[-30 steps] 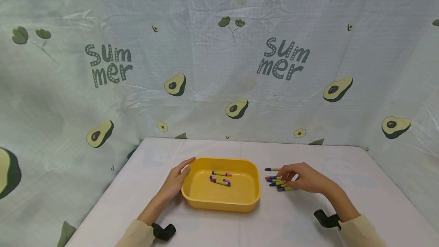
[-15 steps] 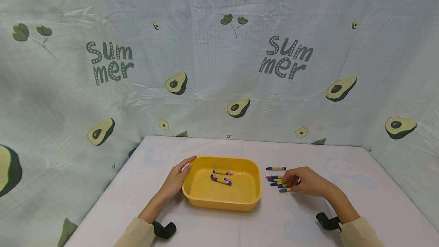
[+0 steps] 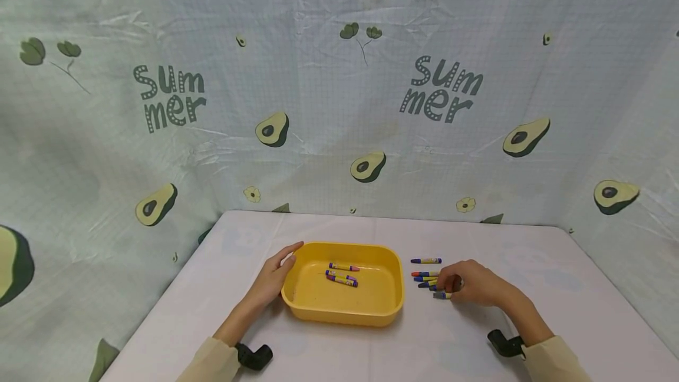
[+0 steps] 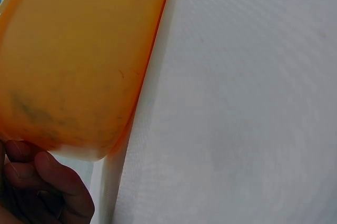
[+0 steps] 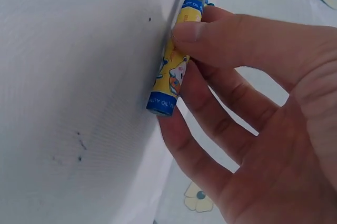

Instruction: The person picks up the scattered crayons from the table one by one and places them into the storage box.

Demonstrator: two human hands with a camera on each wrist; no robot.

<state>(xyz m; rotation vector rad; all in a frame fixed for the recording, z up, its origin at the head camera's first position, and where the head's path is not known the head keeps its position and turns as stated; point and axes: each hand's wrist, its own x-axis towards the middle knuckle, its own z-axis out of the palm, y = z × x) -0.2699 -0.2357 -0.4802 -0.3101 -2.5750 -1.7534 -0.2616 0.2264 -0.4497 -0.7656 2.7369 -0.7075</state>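
My left hand holds the left side of a yellow plastic tray, its thumb at the rim; in the left wrist view curled fingers meet the tray's edge. Inside the tray lie three oil pastels in yellow wrappers. To the right, my right hand pinches a grey-tipped oil pastel between thumb and fingers, close to the tabletop. Just beyond that hand is a row of several pastels, one with a red tip, their right ends partly hidden by the fingers.
A lone purple oil pastel lies behind the row. The white-covered table ends at a hanging printed sheet, which also encloses the left and right sides.
My right hand has shifted slightly right and nearer, and the grey-tipped oil pastel has slid a little away from the row. The purple pastel shows in full now. The left hand and tray stay put.
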